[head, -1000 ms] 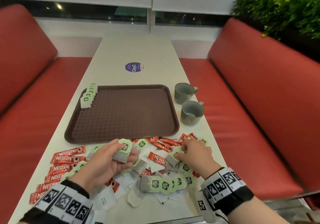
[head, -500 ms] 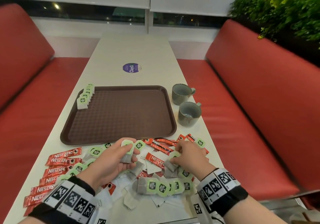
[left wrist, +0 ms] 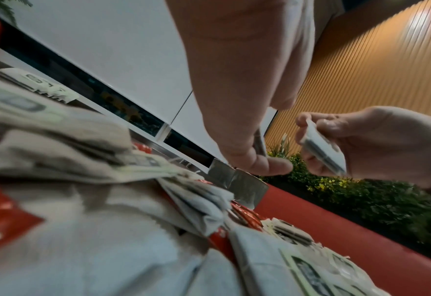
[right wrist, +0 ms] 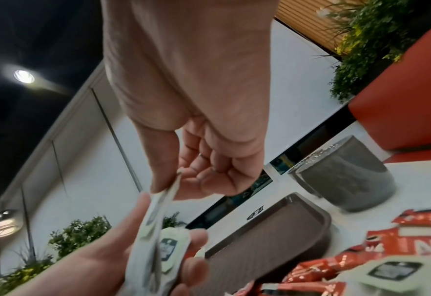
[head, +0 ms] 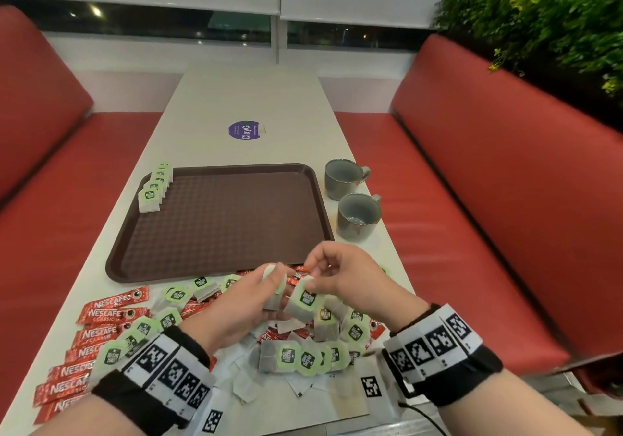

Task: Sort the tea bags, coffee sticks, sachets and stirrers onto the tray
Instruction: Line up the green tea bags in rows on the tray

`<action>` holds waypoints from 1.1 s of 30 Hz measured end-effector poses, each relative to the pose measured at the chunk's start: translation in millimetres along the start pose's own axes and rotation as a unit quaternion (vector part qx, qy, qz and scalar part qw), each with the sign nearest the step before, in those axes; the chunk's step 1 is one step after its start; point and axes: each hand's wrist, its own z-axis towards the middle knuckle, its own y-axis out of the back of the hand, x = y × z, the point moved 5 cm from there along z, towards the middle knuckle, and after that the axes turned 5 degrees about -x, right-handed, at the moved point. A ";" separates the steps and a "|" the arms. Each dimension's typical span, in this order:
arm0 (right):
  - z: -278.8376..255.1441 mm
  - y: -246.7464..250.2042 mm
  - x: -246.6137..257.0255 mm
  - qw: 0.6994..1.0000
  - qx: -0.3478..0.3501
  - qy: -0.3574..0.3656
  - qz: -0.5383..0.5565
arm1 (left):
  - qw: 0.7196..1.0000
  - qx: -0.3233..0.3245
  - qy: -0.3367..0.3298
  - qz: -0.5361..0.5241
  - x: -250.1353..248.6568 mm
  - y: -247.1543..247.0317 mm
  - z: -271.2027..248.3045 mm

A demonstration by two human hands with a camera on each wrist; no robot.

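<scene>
My left hand [head: 269, 289] grips a small stack of green-labelled tea bags [head: 273, 295] just above the pile, in front of the tray's near edge. My right hand [head: 312, 282] pinches another tea bag [head: 305, 299] by its top and holds it against that stack. In the right wrist view the right hand's pinched tea bag [right wrist: 162, 202] touches the left hand's stack [right wrist: 158, 258]. The brown tray [head: 219, 220] carries a row of tea bags [head: 153, 189] along its left rim. Loose tea bags [head: 296, 358], red coffee sticks [head: 101, 314] and white sachets [head: 249, 385] cover the near table.
Two grey cups [head: 357, 216] stand right of the tray, near the table's right edge. Red benches [head: 488, 199] flank the table on both sides. A purple sticker [head: 245, 130] lies on the table beyond the tray.
My right hand has lifted a tea bag out of the pile and brought it left to the stack. My left hand has risen and shifted right with its tea bags.
</scene>
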 end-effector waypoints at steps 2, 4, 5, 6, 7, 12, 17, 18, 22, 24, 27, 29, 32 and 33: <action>0.5 -7.1 3.0 1.000 0.008 0.006 0.004 | 0.998 0.060 0.014 -0.029 -0.1 -9.6 -4.2; -0.2 -15.3 1.1 1.000 0.007 0.007 -0.001 | 0.995 0.092 0.027 -0.031 2.4 -12.8 -5.6; -1.1 -18.4 -0.1 1.000 0.005 0.004 -0.003 | 0.994 0.098 0.034 -0.030 4.1 -12.7 -5.3; -2.3 -19.3 -1.6 1.000 -0.001 0.000 -0.006 | 0.993 0.101 0.042 -0.031 7.5 -11.0 -4.3; -3.9 -17.4 -2.6 1.000 -0.014 -0.001 -0.016 | 0.993 0.100 0.049 -0.036 9.4 -8.9 -4.8; -23.2 -10.1 -6.5 0.969 -0.010 0.032 -0.244 | 0.993 0.018 0.072 -0.095 22.7 20.0 -11.4; -42.6 -62.6 -26.3 0.863 0.136 0.103 -0.476 | 0.992 -0.043 0.048 -0.106 29.7 46.0 -21.5; -42.4 -69.2 -29.9 0.847 0.139 0.100 -0.504 | 0.992 -0.055 0.043 -0.103 30.3 49.5 -22.8; -36.6 -82.9 -33.3 0.828 0.138 0.090 -0.536 | 0.994 -0.071 0.020 -0.083 31.6 60.4 -27.8; -32.9 -84.1 -32.5 0.828 0.136 0.091 -0.536 | 0.994 -0.077 0.015 -0.077 34.1 65.3 -30.1; -26.2 -80.3 -28.7 0.849 0.122 0.080 -0.508 | 0.993 -0.087 0.012 -0.076 35.7 70.3 -34.2; -21.6 -75.2 -26.2 0.878 0.112 0.066 -0.461 | 0.993 -0.089 0.008 -0.073 36.4 73.4 -35.8; -16.9 -64.1 -23.7 0.930 0.114 0.016 -0.349 | 0.994 -0.091 0.008 -0.060 35.8 77.3 -36.6; -15.9 -60.8 -21.5 0.941 0.117 0.007 -0.318 | 0.994 -0.091 0.006 -0.052 34.0 77.1 -36.9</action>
